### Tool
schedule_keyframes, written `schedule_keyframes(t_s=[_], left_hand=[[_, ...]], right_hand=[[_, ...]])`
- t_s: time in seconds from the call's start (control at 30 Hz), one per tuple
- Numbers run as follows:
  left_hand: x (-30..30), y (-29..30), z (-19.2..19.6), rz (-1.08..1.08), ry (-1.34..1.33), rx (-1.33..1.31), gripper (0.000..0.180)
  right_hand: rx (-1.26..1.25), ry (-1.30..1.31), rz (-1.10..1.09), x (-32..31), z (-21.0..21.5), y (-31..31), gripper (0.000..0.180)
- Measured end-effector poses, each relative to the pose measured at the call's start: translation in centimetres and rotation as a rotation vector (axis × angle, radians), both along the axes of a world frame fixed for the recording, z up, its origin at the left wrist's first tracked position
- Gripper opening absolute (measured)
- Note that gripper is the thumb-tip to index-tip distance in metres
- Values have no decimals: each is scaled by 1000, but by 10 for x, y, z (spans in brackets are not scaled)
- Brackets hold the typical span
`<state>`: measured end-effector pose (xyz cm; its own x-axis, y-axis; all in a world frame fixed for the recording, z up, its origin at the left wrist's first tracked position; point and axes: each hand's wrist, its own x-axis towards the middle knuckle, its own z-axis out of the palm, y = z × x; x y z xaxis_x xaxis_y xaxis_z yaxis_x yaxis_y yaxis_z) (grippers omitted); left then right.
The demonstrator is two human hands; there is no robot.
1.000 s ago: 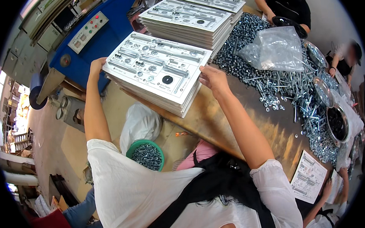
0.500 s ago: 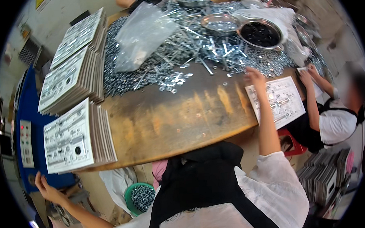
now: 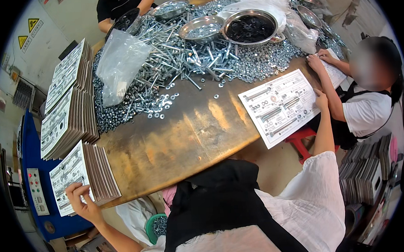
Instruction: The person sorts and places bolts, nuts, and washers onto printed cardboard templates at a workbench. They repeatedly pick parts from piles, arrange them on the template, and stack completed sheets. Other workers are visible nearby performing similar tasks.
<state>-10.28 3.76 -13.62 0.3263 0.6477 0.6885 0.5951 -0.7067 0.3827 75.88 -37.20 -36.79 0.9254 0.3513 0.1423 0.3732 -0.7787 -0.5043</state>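
Observation:
My right hand grips the right edge of a white hardware card, which lies tilted across the table's near right edge. Rows of bolts, nuts and washers show on its face; whether some are real parts fixed on it I cannot tell. At the left, my left hand, fingers bent and apart, is over the near stack of similar cards. Its fingertips are close to the top card; contact is unclear. Nothing shows held in that hand.
Loose bolts, nuts and washers cover the table's far half, with metal bowls and a plastic bag on them. Farther card stacks stand left. A co-worker sits right, near a red stool. Below is a green bucket.
My left hand has risen from beside the near stack to over its top card. My right hand has moved from above the loose card to its right edge. The whole view has shifted.

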Motion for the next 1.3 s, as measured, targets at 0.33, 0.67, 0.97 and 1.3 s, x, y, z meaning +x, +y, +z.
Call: schedule_keyframes(t_s=[0.33, 0.67, 0.97, 1.3], left_hand=[[108, -38, -91, -382, -111, -632, 17], [149, -36, -189, -296, -115, -932, 25], [38, -15, -199, -68, -309, -1100, 29], [9, -3, -194, 50, -411, -1047, 27]], right_hand=[[310, 184, 151, -82, -18, 22, 62], [225, 213, 264, -300, 28, 131, 62], [11, 288, 397, -388, 46, 181, 60], [-90, 230, 520, -425, 65, 214, 49]])
